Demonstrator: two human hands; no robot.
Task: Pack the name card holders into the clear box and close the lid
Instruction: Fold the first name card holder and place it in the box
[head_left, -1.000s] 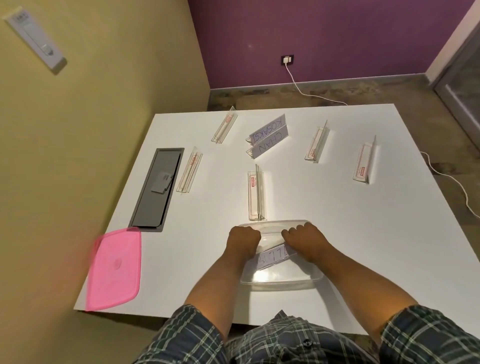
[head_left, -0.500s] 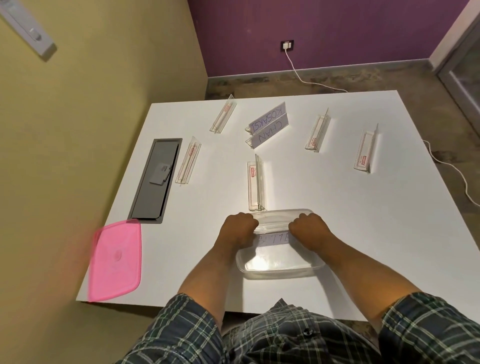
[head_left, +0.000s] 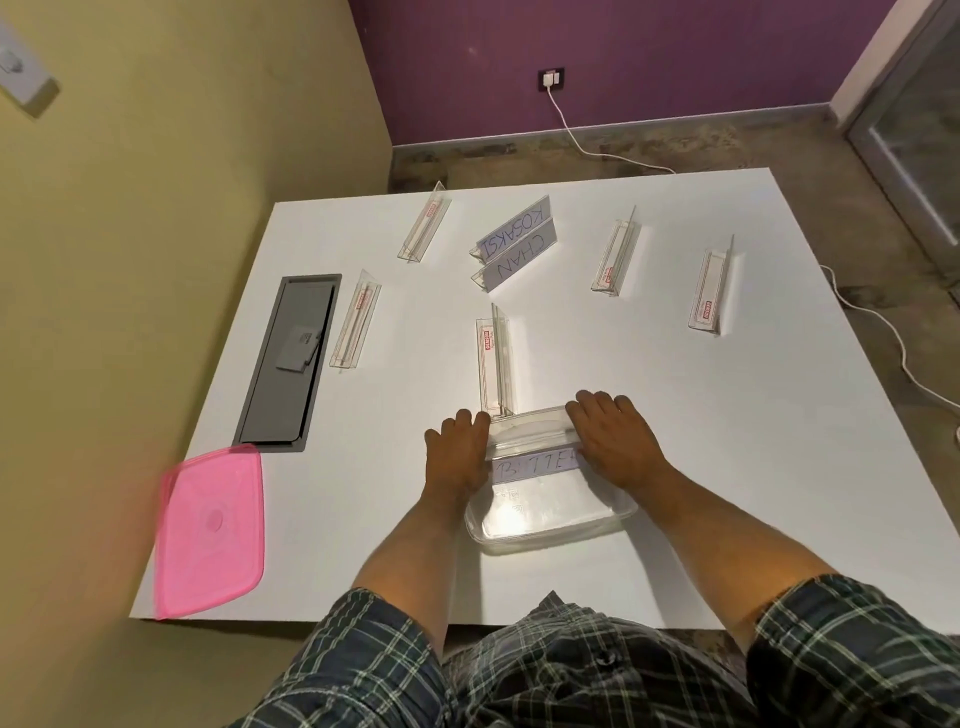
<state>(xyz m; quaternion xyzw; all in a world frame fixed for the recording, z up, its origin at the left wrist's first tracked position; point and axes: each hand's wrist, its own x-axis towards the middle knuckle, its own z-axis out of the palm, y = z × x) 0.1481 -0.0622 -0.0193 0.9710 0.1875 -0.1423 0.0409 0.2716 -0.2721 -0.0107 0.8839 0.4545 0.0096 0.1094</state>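
- White worktop (head_left: 649, 415) stands in a corner between a yellow wall and a purple wall, and it carries all the things.
- Clear box (head_left: 550, 514) lies near the front edge, without its lid; the pink lid (head_left: 210, 530) lies well apart, at the front left corner.
- One name card holder with a written card (head_left: 535, 462) lies across the box, between the two hands.
- Left hand (head_left: 457, 452) rests palm down at the left end of this holder, fingers straight and relaxed, touching it.
- Right hand (head_left: 610, 441) lies palm down over the right end and the box rim, fingers stretched forward, not clenched.
- Both forearms reach forward from checked sleeves.
- Another holder (head_left: 496, 366) stands just behind the box; six more are farther back, two of them with cards.
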